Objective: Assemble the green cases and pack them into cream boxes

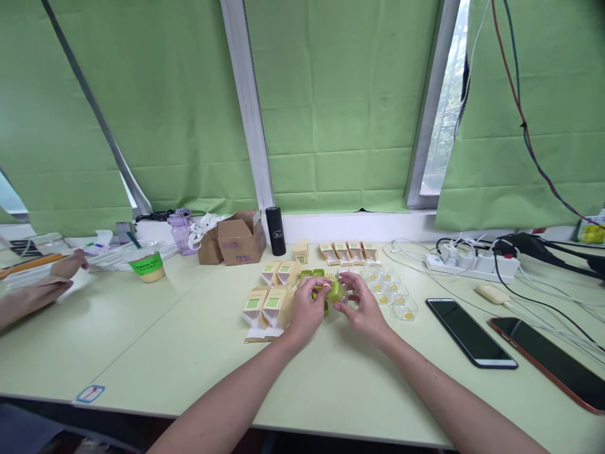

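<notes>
My left hand (pixel 308 309) and my right hand (pixel 363 308) meet over the pale green table (pixel 189 340), fingers pinched together on a small round green item (pixel 336 291). Just behind it lie more green pieces (pixel 312 273). To the left of my left hand lie several small beige cartons with green labels (pixel 267 304). Right of my right hand stand several clear plastic cups with yellow bottoms (pixel 394 293). More beige cartons (pixel 348 251) line up farther back.
Two phones (pixel 470 331) (pixel 551 360) lie at the right, with a power strip and cables (pixel 472 262) behind them. A black bottle (pixel 275 231), open cardboard boxes (pixel 241 238), a purple bottle (pixel 180 231) and a drink cup (pixel 146 263) stand at the back. Another person's hands (pixel 51 277) are at the far left.
</notes>
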The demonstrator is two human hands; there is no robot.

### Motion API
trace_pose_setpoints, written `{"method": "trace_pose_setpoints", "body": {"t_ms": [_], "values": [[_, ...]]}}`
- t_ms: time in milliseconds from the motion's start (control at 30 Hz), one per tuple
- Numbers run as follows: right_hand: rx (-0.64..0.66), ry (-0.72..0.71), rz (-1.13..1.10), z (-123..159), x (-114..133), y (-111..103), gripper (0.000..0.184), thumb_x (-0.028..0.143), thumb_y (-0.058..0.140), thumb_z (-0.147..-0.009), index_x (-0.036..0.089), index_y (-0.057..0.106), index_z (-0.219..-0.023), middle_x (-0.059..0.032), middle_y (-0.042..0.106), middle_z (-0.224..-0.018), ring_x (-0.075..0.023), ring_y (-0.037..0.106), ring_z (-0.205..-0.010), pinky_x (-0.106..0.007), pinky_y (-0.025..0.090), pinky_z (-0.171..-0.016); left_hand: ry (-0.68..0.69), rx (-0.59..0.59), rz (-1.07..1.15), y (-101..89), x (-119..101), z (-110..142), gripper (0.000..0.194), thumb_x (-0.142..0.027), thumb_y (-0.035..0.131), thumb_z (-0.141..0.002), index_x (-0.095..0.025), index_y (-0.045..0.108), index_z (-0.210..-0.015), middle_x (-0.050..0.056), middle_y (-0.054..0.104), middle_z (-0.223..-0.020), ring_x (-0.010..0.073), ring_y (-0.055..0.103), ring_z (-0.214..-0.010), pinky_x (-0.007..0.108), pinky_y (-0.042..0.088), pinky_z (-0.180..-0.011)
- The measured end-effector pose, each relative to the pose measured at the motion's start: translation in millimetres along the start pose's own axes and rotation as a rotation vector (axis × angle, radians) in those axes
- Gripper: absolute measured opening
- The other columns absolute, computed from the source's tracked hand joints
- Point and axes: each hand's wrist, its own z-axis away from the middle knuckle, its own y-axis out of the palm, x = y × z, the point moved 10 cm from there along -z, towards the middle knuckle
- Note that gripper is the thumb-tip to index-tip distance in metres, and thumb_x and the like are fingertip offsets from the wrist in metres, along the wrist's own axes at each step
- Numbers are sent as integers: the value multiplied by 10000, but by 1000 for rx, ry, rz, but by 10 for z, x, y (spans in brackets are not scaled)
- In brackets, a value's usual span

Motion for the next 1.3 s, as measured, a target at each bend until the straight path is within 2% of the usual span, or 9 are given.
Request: {"method": "trace_pose_setpoints", "body": {"t_ms": [233, 567, 700, 867, 967, 1033, 1133, 1200, 1300], "values": [[-3, -14, 66, -10, -16, -8, 587, 248, 770, -790, 312, 564, -1335, -61, 693, -1220, -267, 654, -1139, -449, 530, -962, 59, 37, -104, 22, -85, 38, 163, -311, 563, -1013, -228, 656, -908, 82, 690, -1094, 240, 664, -1094, 394, 521, -956], [-22, -6, 49, -10, 5, -35, 586, 274, 784, -798, 321, 555, -1335, -75, 695, -1271, -275, 668, -1147, -479, 531, -1005, 36, -21, 8, -44, -94, 18, 197, -393, 620, -992, -216, 680, -929, 104, 748, -1119, 251, 696, -1094, 380, 532, -927], [-23, 8, 28, -15, -29, -47, 576, 257, 770, -793, 320, 553, -1324, -73, 686, -1271, -275, 675, -1142, -503, 532, -1029, -51, -112, 90, -155, 29, -36, 255, -454, 626, -983, -206, 685, -979, 106, 750, -1115, 238, 704, -1056, 366, 549, -910], [1, -64, 70, 6, 68, -40, 554, 224, 726, -802, 326, 567, -1323, -63, 662, -1320, -287, 623, -1236, -525, 509, -1079, -214, -232, 260, -265, 330, -116, 445, -610, 735, -844, -178, 653, -912, 89, 728, -947, 227, 702, -886, 351, 589, -759], [-21, -147, 193, 25, 199, -78, 467, 205, 699, -811, 325, 621, -1256, -81, 659, -1290, -316, 576, -1237, -539, 520, -1032, -294, -265, 336, -273, 466, -131, 513, -650, 784, -762, -170, 647, -880, 64, 718, -879, 203, 690, -797, 339, 591, -702], [-40, -200, 273, 28, 296, -112, 342, 194, 677, -836, 323, 662, -1153, -91, 674, -1259, -339, 553, -1232, -557, 513, -1008, -331, -277, 371, -270, 520, -129, 533, -651, 812, -721, -166, 650, -871, 49, 712, -850, 186, 680, -756, 329, 589, -682], [-48, -268, 373, 15, 443, -160, 140, 191, 635, -888, 302, 673, -964, -80, 697, -1274, -353, 540, -1275, -599, 448, -1068, -352, -288, 399, -271, 548, -126, 544, -647, 830, -692, -165, 650, -867, 40, 707, -837, 180, 677, -742, 328, 589, -674], [-58, -286, 417, 4, 518, -231, 94, 201, 624, -905, 287, 660, -900, -81, 689, -1309, -352, 557, -1284, -607, 430, -1088, -355, -281, 403, -261, 549, -125, 542, -647, 830, -693, -167, 645, -865, 39, 706, -836, 182, 680, -748, 332, 590, -679], [-65, -292, 490, 22, 577, -396, 81, 215, 607, -919, 285, 647, -919, -89, 636, -1379, -331, 596, -1270, -567, 465, -1069, -359, -269, 413, -240, 546, -120, 545, -646, 837, -687, -166, 648, -865, 37, 707, -827, 182, 679, -750, 331, 588, -683]]}}
